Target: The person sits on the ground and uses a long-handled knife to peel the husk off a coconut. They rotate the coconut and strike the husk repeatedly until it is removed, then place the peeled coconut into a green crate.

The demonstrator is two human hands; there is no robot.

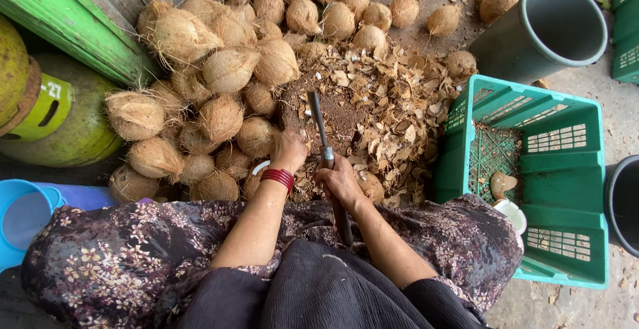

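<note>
Lap: our dark skirt and flowered cloth (120, 256) fill the bottom of the view, both forearms reaching out over them.
Right hand: our right hand (341, 181) is clenched round the handle of the long knife (318, 121); the handle's end runs back toward our lap.
Knife: its blade lies flat, pointing away from us over the brown chopping stump (336, 113).
Left hand: our left hand (288, 149), red bangles (278, 177) at the wrist, rests at the near left edge of the stump, fingers curled down; we cannot tell whether it grips anything.
Split coconut: a white-rimmed piece (258, 168) shows just left of that wrist.
Shell chips: broken husk and shell (393, 113) lie thick around and right of the stump.
Crate: a green plastic crate (566, 169) stands to our right, with a few coconut pieces (502, 184) in it.
Coconut heap: whole husked coconuts (219, 69) are piled left and beyond the stump.
Bucket: a grey bucket (512, 49) stands at far right.
Left edge: a blue tub (10, 196) and a yellow-green gas cylinder (80, 129).
</note>
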